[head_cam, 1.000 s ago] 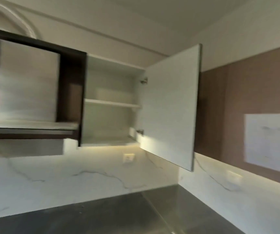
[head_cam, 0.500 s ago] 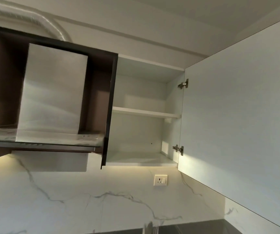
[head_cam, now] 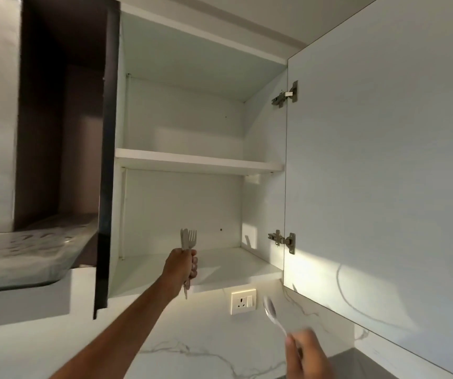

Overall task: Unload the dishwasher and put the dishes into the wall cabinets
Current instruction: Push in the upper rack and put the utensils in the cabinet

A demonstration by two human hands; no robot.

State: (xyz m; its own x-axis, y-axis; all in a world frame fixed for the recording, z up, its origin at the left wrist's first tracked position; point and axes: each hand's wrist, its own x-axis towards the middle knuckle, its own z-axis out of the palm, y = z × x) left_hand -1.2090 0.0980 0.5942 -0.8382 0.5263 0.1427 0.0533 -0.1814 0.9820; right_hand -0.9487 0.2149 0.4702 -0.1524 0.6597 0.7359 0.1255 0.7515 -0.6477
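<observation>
The white wall cabinet (head_cam: 198,162) hangs open with two bare shelves inside. My left hand (head_cam: 183,266) is raised in front of the lower shelf, closed around a bunch of metal cutlery (head_cam: 188,239), with fork tines and a knife blade pointing up. Lower right, my right hand (head_cam: 305,354) grips a metal spoon (head_cam: 273,314) by its handle, bowl up, below the cabinet and in front of the marble wall. The spoon is blurred.
The cabinet door (head_cam: 383,160) stands swung out to the right on two hinges. A dark brown hood housing with a glass canopy (head_cam: 28,258) sits to the left. A wall socket (head_cam: 243,300) is under the cabinet. Grey worktop shows at the bottom right.
The view has moved closer to the cabinet and tilted up. Both hands have risen into view, the left with cutlery before the lower shelf, the right with a spoon.
</observation>
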